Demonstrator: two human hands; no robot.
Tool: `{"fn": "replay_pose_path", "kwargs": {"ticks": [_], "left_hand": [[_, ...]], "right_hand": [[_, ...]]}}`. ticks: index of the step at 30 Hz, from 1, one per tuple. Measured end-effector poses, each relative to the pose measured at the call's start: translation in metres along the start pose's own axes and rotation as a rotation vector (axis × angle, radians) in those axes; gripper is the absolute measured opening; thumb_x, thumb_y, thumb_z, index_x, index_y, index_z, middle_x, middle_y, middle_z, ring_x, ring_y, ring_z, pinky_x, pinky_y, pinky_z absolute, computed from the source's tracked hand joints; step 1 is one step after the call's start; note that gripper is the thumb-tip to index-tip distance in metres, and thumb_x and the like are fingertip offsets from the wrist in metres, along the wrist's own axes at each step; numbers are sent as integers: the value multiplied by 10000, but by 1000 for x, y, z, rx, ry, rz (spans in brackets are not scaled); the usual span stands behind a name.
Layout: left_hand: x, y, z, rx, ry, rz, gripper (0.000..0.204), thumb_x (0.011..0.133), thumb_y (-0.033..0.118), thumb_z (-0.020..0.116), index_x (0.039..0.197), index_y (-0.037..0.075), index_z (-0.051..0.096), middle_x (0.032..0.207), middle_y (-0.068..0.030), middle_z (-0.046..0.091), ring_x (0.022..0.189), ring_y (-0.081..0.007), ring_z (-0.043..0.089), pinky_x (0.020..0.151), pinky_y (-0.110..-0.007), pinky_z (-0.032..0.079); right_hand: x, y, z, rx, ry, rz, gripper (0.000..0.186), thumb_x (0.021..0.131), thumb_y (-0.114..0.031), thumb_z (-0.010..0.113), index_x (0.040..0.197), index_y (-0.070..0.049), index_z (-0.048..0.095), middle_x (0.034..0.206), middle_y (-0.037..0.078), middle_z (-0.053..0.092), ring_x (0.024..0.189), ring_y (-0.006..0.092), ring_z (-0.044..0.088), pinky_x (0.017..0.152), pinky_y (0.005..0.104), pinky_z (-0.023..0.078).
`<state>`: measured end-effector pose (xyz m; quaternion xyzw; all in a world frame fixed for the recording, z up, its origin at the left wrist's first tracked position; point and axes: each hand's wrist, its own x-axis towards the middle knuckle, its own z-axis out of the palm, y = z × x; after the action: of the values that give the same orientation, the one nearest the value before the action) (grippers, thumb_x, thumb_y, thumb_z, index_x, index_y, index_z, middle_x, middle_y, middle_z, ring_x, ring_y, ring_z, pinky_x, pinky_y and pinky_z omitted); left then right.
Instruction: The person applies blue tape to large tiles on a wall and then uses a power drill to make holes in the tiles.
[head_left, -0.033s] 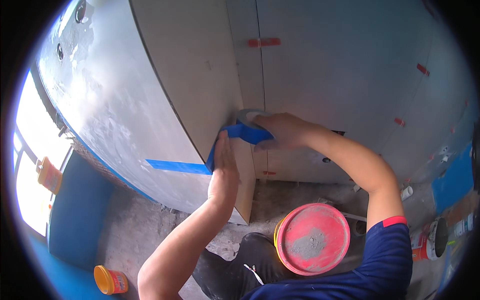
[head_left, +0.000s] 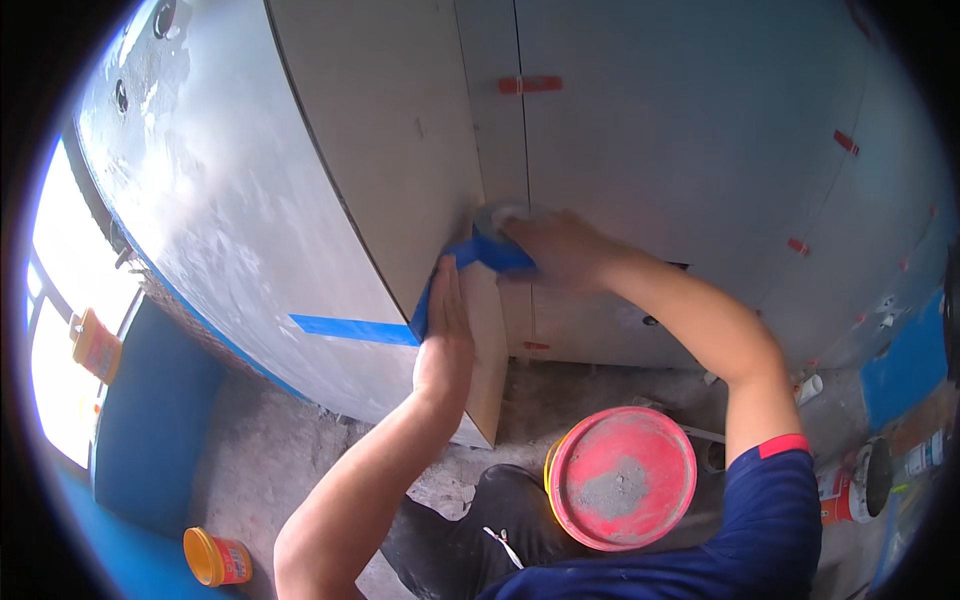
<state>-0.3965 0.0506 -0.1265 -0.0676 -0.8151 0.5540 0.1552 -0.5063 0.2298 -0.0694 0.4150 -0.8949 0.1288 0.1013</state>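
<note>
Grey panels (head_left: 650, 150), right hand (head_left: 568, 248) blurrier, tape roll (head_left: 505, 257) shifted

My right hand (head_left: 570, 250) is a blur, so I can't tell how each fingertip sits on the roll of blue tape (head_left: 508, 259), and my fingers hide part of its rim. My left hand (head_left: 447, 330) hides part of the blue strip (head_left: 421, 317) beside it. Below my grip, the red lid (head_left: 625, 478) covers most of a yellow bucket (head_left: 550, 465). Nearer me, the lower edge cuts off my dark blue shirt (head_left: 760, 525) and left forearm (head_left: 360, 490). Down and left of my hands, print on an orange tub (head_left: 204, 558) is too small to read.
</note>
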Motion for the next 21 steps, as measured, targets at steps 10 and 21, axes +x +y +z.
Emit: {"fn": "replay_pose_path", "kwargs": {"ticks": [10, 21], "left_hand": [[32, 0, -12, 86, -170, 27, 976, 881, 707, 359, 1497, -35, 208, 1581, -216, 137, 1469, -395, 55, 1168, -538, -45], [37, -18, -16, 411, -179, -50, 667, 1000, 355, 403, 1521, 19, 156, 1597, -126, 144, 1474, -357, 76, 1177, -540, 15]], "right_hand": [[29, 19, 18, -140, 270, -165, 502, 802, -361, 734, 1063, 10, 519, 993, 204, 633, 931, 396, 625, 803, 455, 497], [43, 5, 15, -113, 106, 305, 453, 903, -393, 610, 1146, -17, 539, 838, 99, 701, 766, 260, 691, 710, 398, 516]]}}
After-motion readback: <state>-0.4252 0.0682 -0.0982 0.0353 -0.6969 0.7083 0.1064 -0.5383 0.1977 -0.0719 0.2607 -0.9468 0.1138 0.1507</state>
